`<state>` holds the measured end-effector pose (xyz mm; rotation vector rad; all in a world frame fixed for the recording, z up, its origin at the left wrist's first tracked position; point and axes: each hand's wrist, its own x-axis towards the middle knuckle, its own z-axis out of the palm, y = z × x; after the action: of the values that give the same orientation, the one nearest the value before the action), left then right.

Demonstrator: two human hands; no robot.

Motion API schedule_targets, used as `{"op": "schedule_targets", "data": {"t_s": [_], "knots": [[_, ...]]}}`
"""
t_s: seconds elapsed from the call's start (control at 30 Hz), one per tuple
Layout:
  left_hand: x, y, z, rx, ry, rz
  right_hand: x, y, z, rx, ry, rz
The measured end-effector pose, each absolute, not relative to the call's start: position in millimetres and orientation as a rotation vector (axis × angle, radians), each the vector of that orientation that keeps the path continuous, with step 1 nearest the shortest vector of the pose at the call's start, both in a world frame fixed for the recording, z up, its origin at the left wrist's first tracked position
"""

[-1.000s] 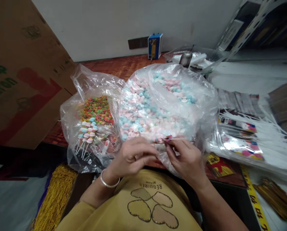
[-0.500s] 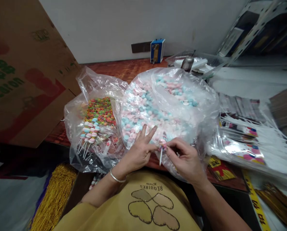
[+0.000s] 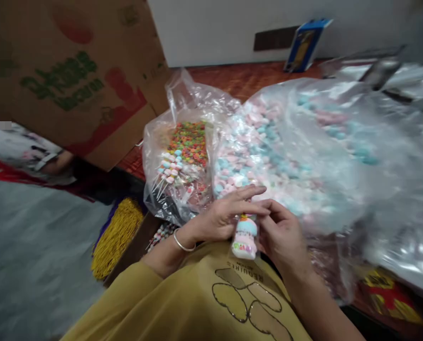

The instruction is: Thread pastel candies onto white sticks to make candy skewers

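Note:
Close to my body, my left hand (image 3: 229, 213) and my right hand (image 3: 284, 237) meet over a wrapped marshmallow lollipop (image 3: 246, 239). Its blue, pink and white pieces hang downward in a clear wrapper with coloured print. The left fingers close over its upper end, and the right thumb and fingers pinch beside them. The stick is hidden by the hands. Just beyond lies a large clear bag of pink and blue marshmallows (image 3: 247, 156). To its left, several marshmallow sticks (image 3: 170, 168) rest on a plastic bag of small orange and green candies (image 3: 190, 137).
A big cardboard box (image 3: 101, 90) stands at the left. A blue box (image 3: 305, 45) leans near the wall. Red and yellow packaging (image 3: 389, 296) lies at lower right. Yellow fringe (image 3: 117, 237) hangs at lower left, and another person's arm (image 3: 57, 163) shows beyond it.
My view has swung left, bringing another person's arm into sight. The lollipop has turned: earlier its white stick pointed down, now the wrapped marshmallows do. My left fingers have closed in over it.

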<state>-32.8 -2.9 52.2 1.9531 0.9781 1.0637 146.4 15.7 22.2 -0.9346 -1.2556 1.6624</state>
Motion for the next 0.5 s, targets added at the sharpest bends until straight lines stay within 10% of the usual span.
{"op": "schedule_targets", "data": {"t_s": [0.17,0.5], "knots": [[-102,-76,70,1.775,1.512,1.288,112,12,30,-0.740,-1.661,1.659],[-199,-174,40,1.160,2.294,0.006,147,48,18,-1.011,-1.740,1.374]]}}
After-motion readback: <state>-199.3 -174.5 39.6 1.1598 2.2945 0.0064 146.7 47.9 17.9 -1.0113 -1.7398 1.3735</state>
